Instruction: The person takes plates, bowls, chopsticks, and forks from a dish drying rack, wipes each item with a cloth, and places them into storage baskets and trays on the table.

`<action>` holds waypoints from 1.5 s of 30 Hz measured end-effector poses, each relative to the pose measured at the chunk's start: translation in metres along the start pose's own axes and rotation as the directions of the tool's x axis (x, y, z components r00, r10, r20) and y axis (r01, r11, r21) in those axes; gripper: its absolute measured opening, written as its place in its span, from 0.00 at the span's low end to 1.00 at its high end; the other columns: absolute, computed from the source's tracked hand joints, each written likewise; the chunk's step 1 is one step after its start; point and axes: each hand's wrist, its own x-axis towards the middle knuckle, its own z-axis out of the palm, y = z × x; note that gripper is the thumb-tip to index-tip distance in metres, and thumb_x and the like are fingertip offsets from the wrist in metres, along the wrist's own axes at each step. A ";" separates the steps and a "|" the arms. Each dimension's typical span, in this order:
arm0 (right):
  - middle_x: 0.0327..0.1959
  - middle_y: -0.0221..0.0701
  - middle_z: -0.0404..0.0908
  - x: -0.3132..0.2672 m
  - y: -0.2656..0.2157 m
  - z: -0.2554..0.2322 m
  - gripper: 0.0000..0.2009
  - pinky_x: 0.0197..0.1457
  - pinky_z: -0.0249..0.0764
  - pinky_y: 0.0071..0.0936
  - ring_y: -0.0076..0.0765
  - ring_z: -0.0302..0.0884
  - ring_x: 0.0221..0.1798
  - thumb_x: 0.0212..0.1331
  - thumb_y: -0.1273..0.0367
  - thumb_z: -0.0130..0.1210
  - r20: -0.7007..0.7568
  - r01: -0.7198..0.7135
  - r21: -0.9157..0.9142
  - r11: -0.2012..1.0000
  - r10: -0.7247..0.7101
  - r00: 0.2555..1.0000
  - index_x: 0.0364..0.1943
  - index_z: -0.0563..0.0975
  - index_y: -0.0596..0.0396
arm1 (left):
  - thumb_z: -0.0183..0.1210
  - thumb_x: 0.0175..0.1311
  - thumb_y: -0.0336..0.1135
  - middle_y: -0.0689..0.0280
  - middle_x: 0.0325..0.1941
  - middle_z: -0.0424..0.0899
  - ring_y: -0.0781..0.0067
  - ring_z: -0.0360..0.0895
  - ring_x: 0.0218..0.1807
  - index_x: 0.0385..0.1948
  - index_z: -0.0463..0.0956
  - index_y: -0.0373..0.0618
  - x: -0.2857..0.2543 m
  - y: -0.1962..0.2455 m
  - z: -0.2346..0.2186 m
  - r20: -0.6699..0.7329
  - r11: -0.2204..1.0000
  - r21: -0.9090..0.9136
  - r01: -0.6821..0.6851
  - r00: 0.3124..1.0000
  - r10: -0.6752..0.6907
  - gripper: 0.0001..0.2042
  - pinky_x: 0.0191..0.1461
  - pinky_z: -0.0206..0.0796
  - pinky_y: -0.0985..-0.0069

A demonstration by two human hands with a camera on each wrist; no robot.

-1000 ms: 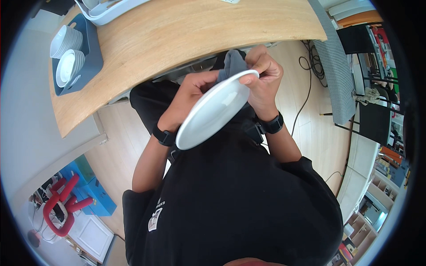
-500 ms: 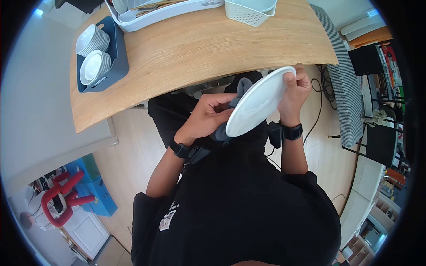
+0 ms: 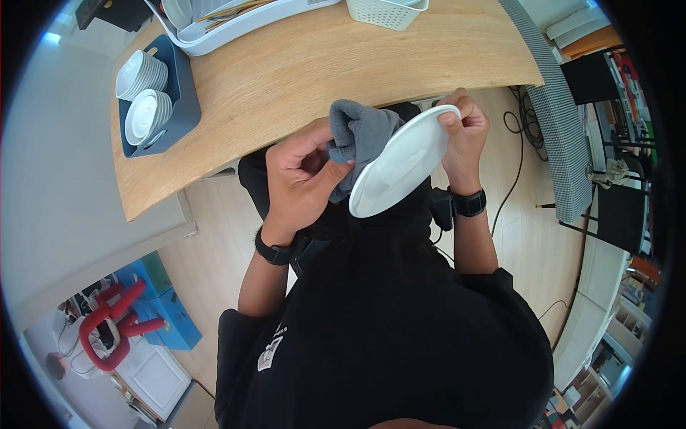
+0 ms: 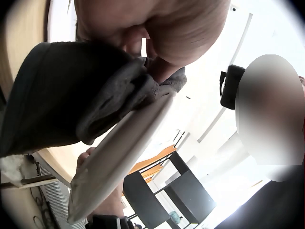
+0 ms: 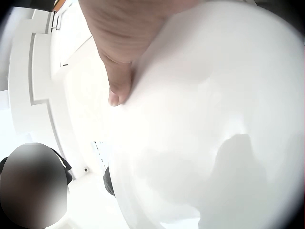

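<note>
In the head view a white plate [image 3: 406, 166] is held tilted over the lap, beyond the table's front edge. My right hand [image 3: 466, 139] pinches its far right rim, thumb on the face turned toward me. In the right wrist view the plate [image 5: 209, 105] fills most of the picture, with the thumb [image 5: 120, 86] on its rim. A dark grey cloth [image 3: 363, 132] is bunched in my left hand [image 3: 304, 179], its thumb and fingers curled on it. The cloth lies against the plate's near left edge and underside; in the left wrist view the cloth [image 4: 71, 95] hangs along the plate [image 4: 119, 157].
On the wooden table [image 3: 286, 75], a blue-grey bin [image 3: 187, 107] with stacked white bowls [image 3: 145, 114] stands at left. A white dish rack [image 3: 236, 32] and a perforated white basket [image 3: 382, 16] are at the back. Cables [image 3: 527, 129] lie on the floor at right.
The left hand with the cloth has moved away from me to the plate's left edge, and more of the cloth shows. The plate first shifted right, then slightly left, still in the right hand.
</note>
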 end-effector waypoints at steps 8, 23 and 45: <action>0.24 0.24 0.73 -0.008 -0.001 0.010 0.19 0.29 0.62 0.18 0.19 0.66 0.27 0.32 0.75 0.79 0.224 0.043 0.030 0.999 -0.049 0.973 0.17 0.73 0.52 | 0.60 0.57 0.14 0.54 0.52 0.81 0.71 0.78 0.51 0.51 0.77 0.30 0.000 0.002 0.009 0.042 0.994 0.081 0.070 0.996 -0.074 0.18 0.56 0.70 0.74; 0.24 0.21 0.64 -0.025 -0.005 0.012 0.24 0.28 0.52 0.21 0.21 0.59 0.27 0.33 0.59 0.80 0.163 0.045 0.275 0.960 -0.093 0.982 0.17 0.70 0.49 | 0.60 0.64 0.21 0.61 0.49 0.83 0.80 0.77 0.46 0.56 0.75 0.33 0.002 -0.014 0.043 0.140 0.918 0.140 0.372 0.910 -0.390 0.18 0.50 0.69 0.81; 0.34 0.27 0.82 -0.049 -0.001 0.000 0.13 0.39 0.75 0.18 0.19 0.77 0.34 0.68 0.59 0.56 -0.189 -0.472 0.398 0.787 0.574 0.797 0.37 0.77 0.55 | 0.54 0.69 0.24 0.59 0.49 0.83 0.77 0.80 0.48 0.56 0.70 0.34 -0.030 -0.017 0.027 -0.333 0.949 -0.066 0.308 0.890 -0.311 0.15 0.55 0.69 0.79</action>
